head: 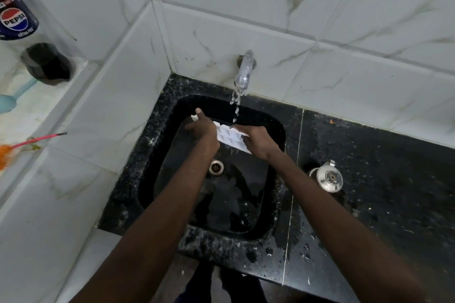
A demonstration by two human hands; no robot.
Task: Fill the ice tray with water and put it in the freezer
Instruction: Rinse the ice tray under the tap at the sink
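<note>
A white ice tray [230, 136] is held over the black sink [160, 145], under the wall tap [245, 69]. Water runs from the tap in a thin stream [235, 108] and lands on the tray's far right part. My left hand [203, 126] grips the tray's left end, thumb on top. My right hand [257, 140] grips the right end, fingers curled over the edge. The tray tilts slightly, and my hands hide both of its ends.
The drain [216, 167] sits in the sink bottom below the tray. A steel lid [328, 177] lies on the wet black counter [381, 192] to the right. A Pepsi bottle [29, 32] stands on the left ledge, beside a pink-handled brush [37, 139].
</note>
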